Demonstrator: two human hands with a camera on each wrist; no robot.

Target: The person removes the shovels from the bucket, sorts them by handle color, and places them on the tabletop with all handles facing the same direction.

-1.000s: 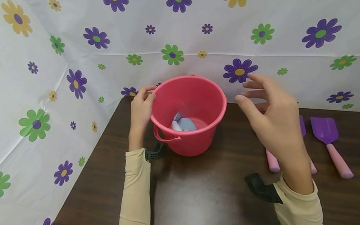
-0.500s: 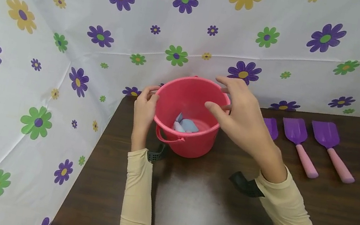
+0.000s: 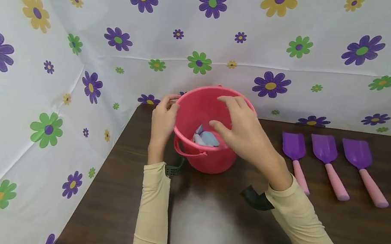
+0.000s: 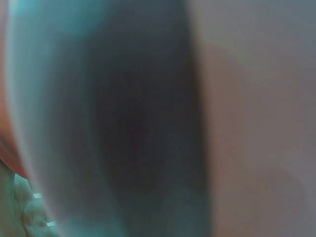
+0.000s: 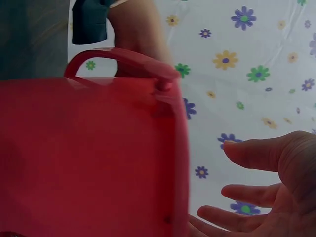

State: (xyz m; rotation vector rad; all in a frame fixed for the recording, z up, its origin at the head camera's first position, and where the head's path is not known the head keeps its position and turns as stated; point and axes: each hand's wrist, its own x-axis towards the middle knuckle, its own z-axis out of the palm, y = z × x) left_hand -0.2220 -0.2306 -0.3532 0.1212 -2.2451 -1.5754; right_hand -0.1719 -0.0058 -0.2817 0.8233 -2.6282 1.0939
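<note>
Two hands (image 3: 163,124) (image 3: 242,132) flank one bucket (image 3: 208,161) near three shovels (image 3: 295,159) (image 3: 327,162) (image 3: 362,168)

The left sleeve (image 3: 154,215) and right sleeve (image 3: 315,243) are creased beige, worn with a perforated mount (image 3: 173,170) and a curved mount (image 3: 256,198), both black.

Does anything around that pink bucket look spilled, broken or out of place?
Nothing stands out. The pink bucket shows no visible damage, nothing looks spilled around it, and the three purple-bladed shovels lie in a tidy row.
</note>
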